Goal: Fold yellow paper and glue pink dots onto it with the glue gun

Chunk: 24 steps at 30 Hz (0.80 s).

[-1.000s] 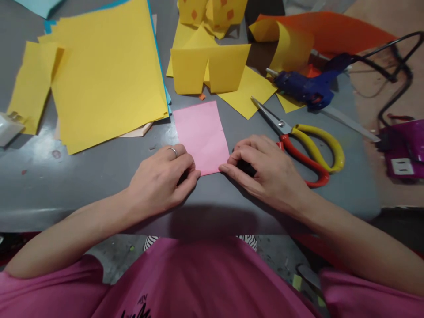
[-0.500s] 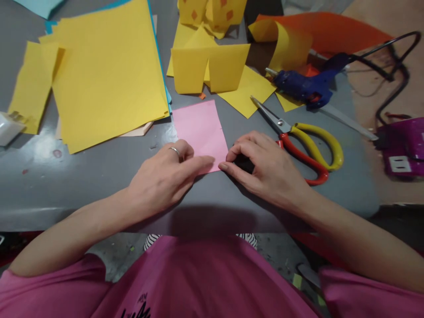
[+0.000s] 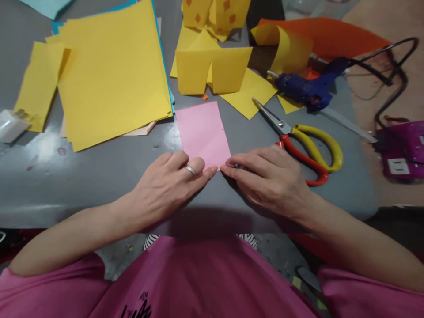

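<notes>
A pink sheet of paper [image 3: 202, 130] lies flat on the grey table before me, its near edge under my fingers. My left hand [image 3: 177, 181], with a ring on one finger, is closed on the near edge, its thumb along it and the other fingers curled. At the near right corner my right hand [image 3: 268, 179] pinches the paper between thumb and fingers. The two thumb tips almost meet. Just beyond my right hand lie scissors [image 3: 298, 143] with one yellow and one red handle, blades pointing away to the left.
A stack of yellow sheets [image 3: 112, 75] lies at the left, near a white plug adapter [image 3: 12, 126]. Folded yellow paper pieces [image 3: 213, 70] stand beyond the pink sheet. A blue glue gun [image 3: 303, 88] rests at the right, its black cord running toward a purple power strip [image 3: 402, 150].
My left hand has drawn nearer along the paper's near edge, its thumb now closer to my right thumb. My right fingers have flattened together at the corner. The view has shifted slightly.
</notes>
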### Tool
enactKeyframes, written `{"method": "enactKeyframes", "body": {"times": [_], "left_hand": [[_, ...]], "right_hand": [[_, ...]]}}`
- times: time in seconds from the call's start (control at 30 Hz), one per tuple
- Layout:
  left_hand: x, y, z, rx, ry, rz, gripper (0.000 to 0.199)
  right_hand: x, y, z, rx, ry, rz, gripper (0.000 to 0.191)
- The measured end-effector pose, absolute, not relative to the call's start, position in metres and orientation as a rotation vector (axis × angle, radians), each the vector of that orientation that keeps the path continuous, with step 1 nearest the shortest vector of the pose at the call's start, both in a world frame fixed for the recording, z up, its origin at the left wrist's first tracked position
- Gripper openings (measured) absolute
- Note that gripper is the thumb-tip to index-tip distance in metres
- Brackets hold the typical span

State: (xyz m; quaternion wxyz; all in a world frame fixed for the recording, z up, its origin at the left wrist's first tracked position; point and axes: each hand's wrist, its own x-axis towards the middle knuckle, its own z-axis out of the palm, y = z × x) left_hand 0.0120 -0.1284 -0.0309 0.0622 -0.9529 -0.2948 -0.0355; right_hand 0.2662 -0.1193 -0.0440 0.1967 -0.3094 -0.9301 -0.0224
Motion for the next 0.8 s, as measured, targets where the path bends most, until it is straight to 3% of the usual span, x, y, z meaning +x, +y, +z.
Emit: {"method": "enactKeyframes", "body": {"times": [0.3,0.5,0.7,0.8], "left_hand": [[-0.025,-0.168,-0.023,-2.705,-1.133,0.093,0.046],[-0.002,-0.172,-0.032,-2.697,-1.198,-0.126,0.046],[0.017,-0.164,-0.041,-2.746,-1.229,0.012,0.042],[0.018,-0.166,-0.041,-2.714,-1.224,0.026,0.041]], "right_hand": [[0.264,-0.116,-0.046,-0.824,-2.617,-0.159,0.018],[0.263,-0.116,-0.050,-0.802,-2.603,-0.160,0.016],[0.260,-0.118,-0.050,-0.763,-2.622,-0.226,0.033],[0.256,-0.118,-0.047,-0.695,-2.701,-0.181,0.033]]}}
